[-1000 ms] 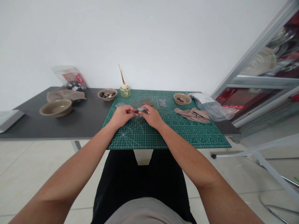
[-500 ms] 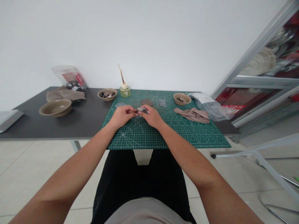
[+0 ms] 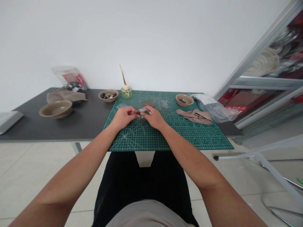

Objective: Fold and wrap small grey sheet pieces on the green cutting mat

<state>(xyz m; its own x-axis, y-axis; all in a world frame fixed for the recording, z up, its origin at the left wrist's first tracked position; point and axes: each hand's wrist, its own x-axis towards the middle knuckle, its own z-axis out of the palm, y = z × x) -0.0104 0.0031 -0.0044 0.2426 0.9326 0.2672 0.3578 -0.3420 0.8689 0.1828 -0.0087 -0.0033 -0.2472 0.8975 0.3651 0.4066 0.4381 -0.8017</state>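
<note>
Nearest are the person's dark trousers [image 3: 144,183], with both bare forearms reaching out over a green mat [image 3: 132,140] printed with white lines, its near edge at the front of the dark desk [image 3: 80,129]. Above the mat the two hands almost meet. The left hand [image 3: 123,118] has its thumb and fingers pinched together on a small dark piece [image 3: 136,112]; the fingers of the right hand [image 3: 155,119] are closed on a grey scrap [image 3: 144,110], just beside that piece. Whether the scrap is cloth or something else is too small to tell. Off to the left, a flat grey box [image 3: 10,121] sits at the picture's edge and a large brown bowl [image 3: 56,115] stands on the desk. To the right of the hands, a crumpled brown cloth [image 3: 196,116] lies on the mat, near a clear plastic bag [image 3: 220,110]. Just beyond the hands are a brown square [image 3: 148,103] and a small clear packet [image 3: 164,104]. Farther back, a small bowl on the right [image 3: 186,104] and another on the left [image 3: 108,100] hold dark pieces, and a jar [image 3: 126,92] has a thin stick [image 3: 122,75] rising from it. Behind everything is a white wall [image 3: 151,41].
</note>
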